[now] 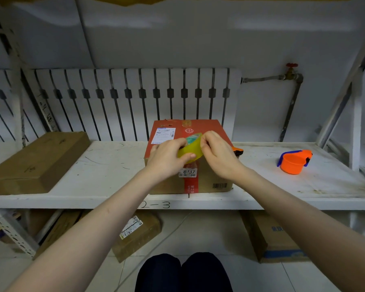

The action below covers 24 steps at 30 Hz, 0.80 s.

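L hand + R hand pinch glossy yellow tape roll | above red cardboard box

A: What sits on the white shelf?
B: A flat brown carton at nine o'clock, and an orange tape dispenser with blue trim at three o'clock, well apart.
A: And behind?
B: A white radiator from ten to twelve o'clock. At one o'clock there's a red-handled valve on a grey pipe that runs down.
A: Below?
B: On the tiled floor, a labelled brown parcel at seven o'clock and a blue-printed carton at five.
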Each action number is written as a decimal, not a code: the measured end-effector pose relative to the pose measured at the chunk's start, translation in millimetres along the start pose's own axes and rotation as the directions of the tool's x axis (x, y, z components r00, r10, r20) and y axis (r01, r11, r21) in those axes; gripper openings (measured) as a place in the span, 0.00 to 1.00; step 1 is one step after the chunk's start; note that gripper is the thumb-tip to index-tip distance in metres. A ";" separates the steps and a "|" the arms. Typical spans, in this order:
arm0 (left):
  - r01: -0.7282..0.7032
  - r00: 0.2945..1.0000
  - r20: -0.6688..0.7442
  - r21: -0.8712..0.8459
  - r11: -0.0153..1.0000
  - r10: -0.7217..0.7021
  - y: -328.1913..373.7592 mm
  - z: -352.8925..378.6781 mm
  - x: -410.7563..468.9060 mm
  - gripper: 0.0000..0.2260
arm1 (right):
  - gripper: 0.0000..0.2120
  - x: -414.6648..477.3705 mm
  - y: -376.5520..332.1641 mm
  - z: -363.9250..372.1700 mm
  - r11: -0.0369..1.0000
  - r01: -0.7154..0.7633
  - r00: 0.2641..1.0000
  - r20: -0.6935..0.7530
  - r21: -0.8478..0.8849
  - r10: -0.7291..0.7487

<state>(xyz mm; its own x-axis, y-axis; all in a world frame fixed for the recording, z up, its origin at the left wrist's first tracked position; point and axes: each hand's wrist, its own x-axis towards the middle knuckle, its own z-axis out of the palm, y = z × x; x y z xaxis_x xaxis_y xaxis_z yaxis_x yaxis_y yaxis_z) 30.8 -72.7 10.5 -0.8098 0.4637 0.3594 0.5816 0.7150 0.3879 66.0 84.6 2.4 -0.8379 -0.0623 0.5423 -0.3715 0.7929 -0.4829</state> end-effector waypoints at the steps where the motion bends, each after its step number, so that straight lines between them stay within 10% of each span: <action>1: -0.011 1.000 0.001 -0.022 1.000 0.011 -4.6 -1.7 4.9 0.07 | 0.07 4.0 -1.7 -1.0 1.000 0.006 1.000 0.009 0.023 -0.006; 8: 0.041 0.999 0.008 -0.025 0.999 -0.041 -32.0 -15.2 36.1 0.14 | 0.06 30.2 -17.5 -7.7 0.989 0.124 0.988 0.103 -0.084 -0.115; 18: 0.014 0.999 0.051 -0.430 0.903 0.009 -50.8 -14.7 52.2 0.20 | 0.13 96.4 -18.5 -15.9 0.878 -0.391 0.919 0.170 0.276 0.356; 24: -0.023 0.999 0.027 -0.368 0.930 0.036 -61.0 -15.7 59.2 0.16 | 0.09 105.1 1.7 -14.0 0.925 -0.372 0.927 0.075 0.079 0.367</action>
<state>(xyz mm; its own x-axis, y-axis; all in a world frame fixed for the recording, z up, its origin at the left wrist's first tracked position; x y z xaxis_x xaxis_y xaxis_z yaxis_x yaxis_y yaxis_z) -51.5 -97.1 21.5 -0.7903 0.5027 0.3503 0.5880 0.4616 0.6642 -17.0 87.9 68.2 -0.9434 0.1872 0.2739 -0.0633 0.7089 -0.7025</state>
